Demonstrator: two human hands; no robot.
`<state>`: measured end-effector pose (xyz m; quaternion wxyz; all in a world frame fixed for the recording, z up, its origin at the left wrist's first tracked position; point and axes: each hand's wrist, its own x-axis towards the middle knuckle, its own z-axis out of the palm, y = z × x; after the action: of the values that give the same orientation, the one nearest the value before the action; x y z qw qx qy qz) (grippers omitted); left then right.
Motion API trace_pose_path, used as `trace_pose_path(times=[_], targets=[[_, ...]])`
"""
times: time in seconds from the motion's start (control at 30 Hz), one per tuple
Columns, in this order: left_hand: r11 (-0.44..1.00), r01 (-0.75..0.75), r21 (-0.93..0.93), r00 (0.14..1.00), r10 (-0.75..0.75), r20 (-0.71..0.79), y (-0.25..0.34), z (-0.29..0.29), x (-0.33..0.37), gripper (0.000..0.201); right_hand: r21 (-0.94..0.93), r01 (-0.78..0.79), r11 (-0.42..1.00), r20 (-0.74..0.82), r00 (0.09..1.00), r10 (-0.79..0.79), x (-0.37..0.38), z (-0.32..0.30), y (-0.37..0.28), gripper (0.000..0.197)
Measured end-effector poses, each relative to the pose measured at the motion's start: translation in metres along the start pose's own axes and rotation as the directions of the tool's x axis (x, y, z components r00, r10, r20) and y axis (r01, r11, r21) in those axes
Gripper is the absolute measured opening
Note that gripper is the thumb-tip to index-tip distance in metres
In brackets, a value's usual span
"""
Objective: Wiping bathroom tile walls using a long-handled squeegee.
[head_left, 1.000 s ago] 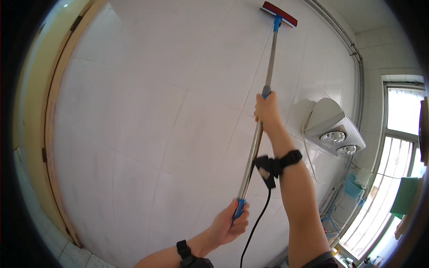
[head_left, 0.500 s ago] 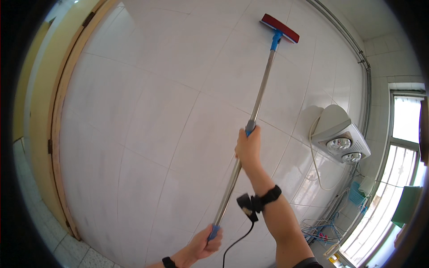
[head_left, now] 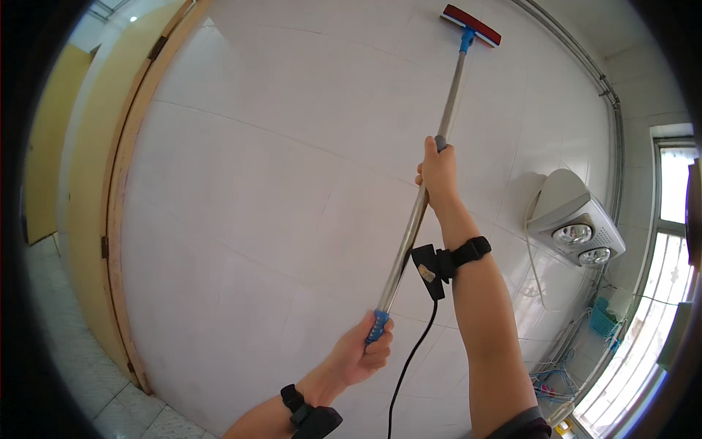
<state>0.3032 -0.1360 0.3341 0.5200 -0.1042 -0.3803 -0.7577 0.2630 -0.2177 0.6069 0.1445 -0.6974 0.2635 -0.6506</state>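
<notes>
left hand (head_left: 358, 355) wraps snugly round the squeegee (head_left: 405, 249) at its blue grip (head_left: 377, 326) | right hand (head_left: 439, 174) clenches the metal pole (head_left: 453, 95) higher | red head (head_left: 473, 23) high by the tiled wall (head_left: 256, 183)!

Vs 0.5s ago, pole (head_left: 451, 100) is lifting, red head (head_left: 472, 24) sitting higher above wall heater (head_left: 559, 196); R hand (head_left: 440, 175) is rising from heater's lower half to approx its top; L hand (head_left: 357, 356) is climbing nearer heater ht.

Behind the right hand (head_left: 439, 173), the person wears a black strap (head_left: 472, 251), pale-marked black case (head_left: 436, 284), black cable (head_left: 409, 360) and dark sleeve (head_left: 518, 424); behind the left hand (head_left: 355, 358), a black wristband (head_left: 292, 397).
</notes>
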Motion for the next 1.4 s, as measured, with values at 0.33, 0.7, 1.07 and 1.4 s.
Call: trace_pose_path(times=[0.33, 0.7, 1.07, 1.4], targets=[[0.941, -0.093, 0.324, 0.935, 0.194, -0.297, -0.015, 0.0, -0.053, 0.029, -0.052, 0.07, 0.996, 0.049, 0.997, -0.067, -0.016, 0.023, 0.006, 0.024], [0.06, 0.648, 0.759, 0.674, 0.42, -0.608, -0.107, -0.118, -0.269, 0.021, -0.111, 0.021, 0.994, 0.195, 0.981, 0.001, -0.275, 0.103, 0.091, 0.021], [0.666, 0.284, 0.69, 0.414, 0.564, -0.715, -0.094, -0.066, -0.294, 0.02, 0.402, -0.393, 0.827, 0.498, 0.852, 0.163, -0.282, 0.096, 0.036, 0.02], [0.055, 0.188, 0.981, 0.372, 0.92, -0.123, -0.07, -0.036, -0.205, 0.021, 0.723, -0.276, 0.633, 0.316, 0.947, 0.051, -0.192, 0.033, -0.05, 0.013]])
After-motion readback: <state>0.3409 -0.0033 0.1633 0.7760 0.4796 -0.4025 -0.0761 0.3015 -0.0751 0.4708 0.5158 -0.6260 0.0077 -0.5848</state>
